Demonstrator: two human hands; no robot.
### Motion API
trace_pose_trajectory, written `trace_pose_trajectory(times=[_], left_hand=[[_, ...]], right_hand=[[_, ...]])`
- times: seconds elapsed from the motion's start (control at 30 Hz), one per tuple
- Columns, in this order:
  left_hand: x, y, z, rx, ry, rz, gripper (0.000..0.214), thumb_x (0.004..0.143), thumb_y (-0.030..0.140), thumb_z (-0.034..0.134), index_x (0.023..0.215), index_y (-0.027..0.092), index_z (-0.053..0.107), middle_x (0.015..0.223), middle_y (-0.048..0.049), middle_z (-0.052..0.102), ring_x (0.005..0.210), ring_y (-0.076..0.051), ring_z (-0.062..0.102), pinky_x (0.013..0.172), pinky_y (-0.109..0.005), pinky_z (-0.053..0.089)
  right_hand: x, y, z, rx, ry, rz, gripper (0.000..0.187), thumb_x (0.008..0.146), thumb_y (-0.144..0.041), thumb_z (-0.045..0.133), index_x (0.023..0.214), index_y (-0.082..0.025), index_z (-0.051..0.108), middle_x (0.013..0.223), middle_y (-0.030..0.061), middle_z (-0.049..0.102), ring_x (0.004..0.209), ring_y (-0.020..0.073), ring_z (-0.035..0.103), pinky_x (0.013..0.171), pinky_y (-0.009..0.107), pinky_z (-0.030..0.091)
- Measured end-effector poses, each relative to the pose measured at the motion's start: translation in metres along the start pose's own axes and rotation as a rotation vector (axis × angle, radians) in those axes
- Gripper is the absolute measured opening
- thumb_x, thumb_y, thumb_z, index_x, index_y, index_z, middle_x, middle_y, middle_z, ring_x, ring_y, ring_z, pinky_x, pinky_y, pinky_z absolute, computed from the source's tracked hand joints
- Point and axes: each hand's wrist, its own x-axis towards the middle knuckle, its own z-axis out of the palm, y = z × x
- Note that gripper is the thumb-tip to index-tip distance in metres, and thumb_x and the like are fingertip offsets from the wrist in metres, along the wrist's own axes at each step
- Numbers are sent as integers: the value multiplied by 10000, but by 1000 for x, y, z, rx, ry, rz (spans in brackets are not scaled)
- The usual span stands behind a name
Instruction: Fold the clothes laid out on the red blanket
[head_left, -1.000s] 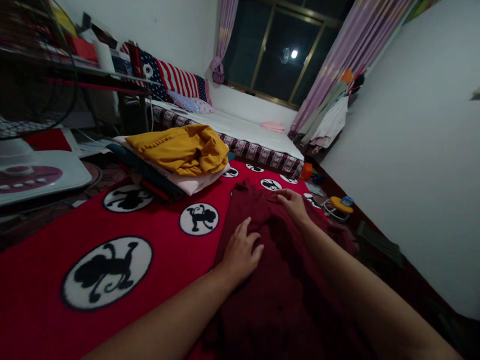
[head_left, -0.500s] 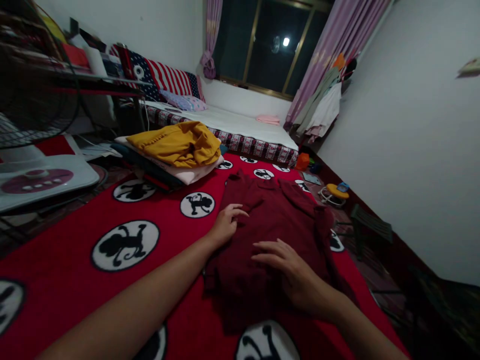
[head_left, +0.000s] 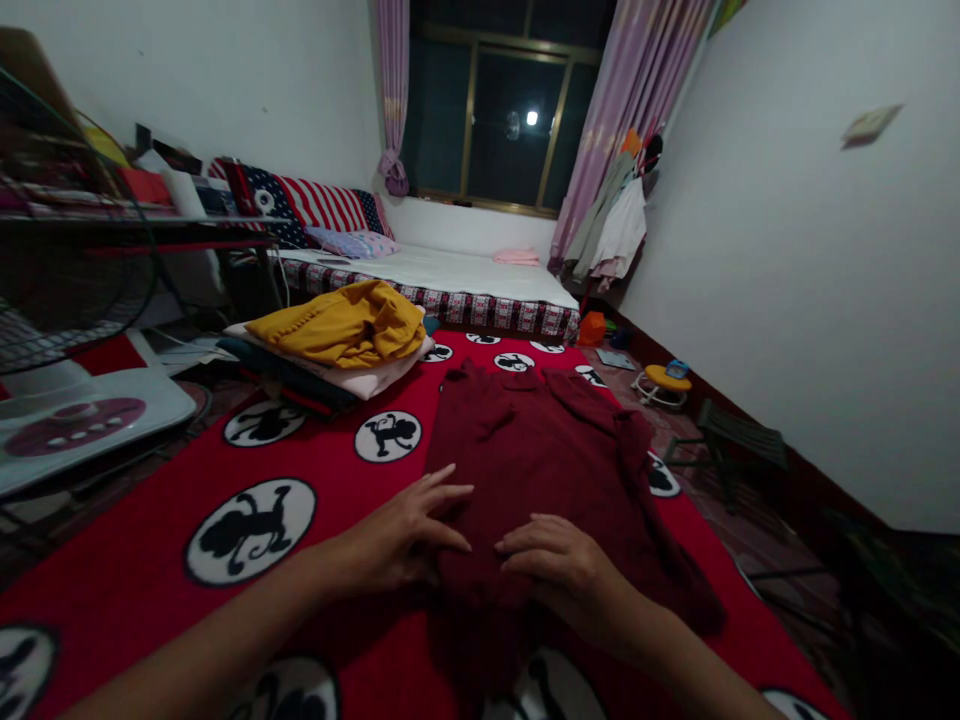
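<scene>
A dark red garment (head_left: 540,450) lies spread flat on a red blanket (head_left: 337,480) printed with black-and-white monkey circles. My left hand (head_left: 401,535) rests at the garment's near left edge, fingers stretched out and flat. My right hand (head_left: 559,565) lies palm down on the garment's near hem, fingers extended toward the left hand. The two hands are close together, almost touching. Neither hand grips the cloth.
A yellow garment (head_left: 345,325) tops a pile of folded clothes (head_left: 315,375) at the blanket's far left. A low bed (head_left: 450,280) stands under the window. A fan base (head_left: 75,425) sits at left. A small yellow stool (head_left: 664,382) and a dark stool (head_left: 731,440) are at right.
Both hands have drawn back from the garment's upper part to its near hem and come together. The view has tilted up and pulled back.
</scene>
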Motion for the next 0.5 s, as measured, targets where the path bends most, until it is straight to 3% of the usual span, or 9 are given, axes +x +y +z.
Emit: trace_pose_trajectory(times=[0.13, 0.2, 0.27, 0.3, 0.37, 0.5], left_hand=[[4, 13, 6, -5, 29, 120, 323, 814, 94, 558, 978, 326, 713, 1294, 6, 606, 1351, -248, 383, 1144, -528, 205], [8, 22, 2, -112, 14, 138, 292, 811, 81, 525, 953, 266, 702, 1152, -17, 682, 1212, -225, 529, 1110, -466, 296], [16, 26, -3, -274, -31, 80, 191, 814, 114, 523, 865, 196, 687, 951, -33, 716, 959, -193, 637, 936, -344, 457], [23, 24, -5, -371, -38, 11, 141, 826, 162, 530, 791, 167, 667, 829, -29, 699, 814, -169, 640, 792, -280, 492], [39, 12, -6, -575, 41, -188, 234, 838, 317, 559, 689, 141, 600, 640, 0, 598, 602, -120, 561, 563, -206, 431], [71, -22, 2, -917, 384, -642, 426, 764, 525, 627, 963, 154, 558, 692, 16, 556, 512, -78, 500, 475, -176, 379]], right_hand=[[4, -10, -11, 191, -54, 70, 201, 918, -248, 535, 1070, -220, 662, 1070, 57, 701, 1006, 156, 624, 909, 280, 435], [7, -12, -18, 306, -74, 184, 194, 911, -284, 546, 1020, -209, 688, 977, 43, 717, 904, 156, 642, 815, 252, 457], [13, -7, -22, 455, -5, 340, 221, 902, -352, 550, 927, -193, 702, 860, 24, 709, 794, 149, 634, 721, 236, 456], [17, 0, -22, 542, 69, 426, 257, 890, -397, 555, 880, -183, 696, 813, 18, 696, 754, 149, 624, 681, 234, 451], [27, 22, -17, 712, 290, 607, 339, 845, -495, 568, 842, -172, 671, 770, 17, 676, 715, 160, 614, 639, 246, 451], [38, 71, 4, 820, 705, 932, 444, 693, -549, 673, 945, -186, 629, 874, 57, 693, 817, 212, 647, 705, 296, 492]])
